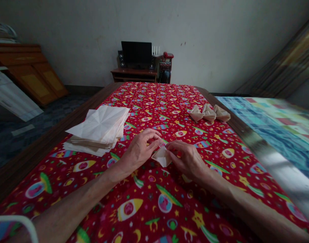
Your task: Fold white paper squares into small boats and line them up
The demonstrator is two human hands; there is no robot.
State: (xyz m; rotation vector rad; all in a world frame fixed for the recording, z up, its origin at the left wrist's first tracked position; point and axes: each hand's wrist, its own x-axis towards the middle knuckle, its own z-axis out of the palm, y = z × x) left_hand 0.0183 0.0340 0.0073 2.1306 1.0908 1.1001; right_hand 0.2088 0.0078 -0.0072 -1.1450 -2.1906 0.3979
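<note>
Between my two hands is a small folded piece of white paper [162, 157], low over the patterned red cloth. My left hand [143, 144] pinches its far left corner, thumb against bent fingers. On the other side my right hand [186, 156] grips the paper's right edge, with its fingertips partly hidden behind the fold. To the left lies a stack of creased white paper sheets [101, 123], the top one showing fold lines from its centre. At the right, further off, several folded paper pieces [209, 113] stand in a row of bundles.
The red cloth [166, 101] covers a dark wooden table [75, 121]. Beyond its far end stand a black monitor [136, 54] with speakers and a red telephone [168, 55]. A wooden cabinet [30, 74] is at the left; a bed with a blue patterned cover [265, 135] is at the right.
</note>
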